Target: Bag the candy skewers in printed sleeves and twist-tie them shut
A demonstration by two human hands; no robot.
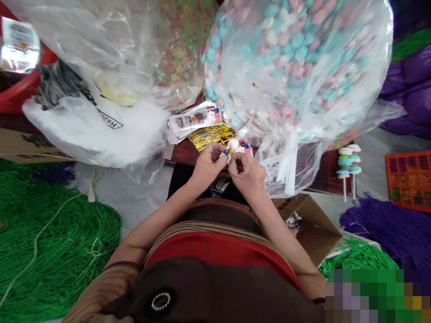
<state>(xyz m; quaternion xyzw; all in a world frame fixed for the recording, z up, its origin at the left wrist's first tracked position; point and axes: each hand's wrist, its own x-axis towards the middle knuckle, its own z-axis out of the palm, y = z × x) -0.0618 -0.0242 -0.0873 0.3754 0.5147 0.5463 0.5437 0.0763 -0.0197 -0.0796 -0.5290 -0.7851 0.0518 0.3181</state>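
Both hands meet in front of my body at the table's near edge. My left hand [210,166] and my right hand [247,172] pinch a small printed candy packet [233,144] between their fingertips. White and pastel pieces show at its top, and a bit of gold sits where the fingers meet. Just beyond my left hand lies a pile of gold twist ties [210,136]. Behind the ties is a stack of printed white packets [195,119]. A large clear bag of pink, blue and white candies [296,58] stands beyond my right hand.
White sticks [291,163] lie at the big bag's near side. Candy skewers [348,163] rest at the table's right edge. An open cardboard box [311,229] is below right. A white bag [117,130] is at left; green net bundles [57,237] and an orange crate [409,179] flank the area.
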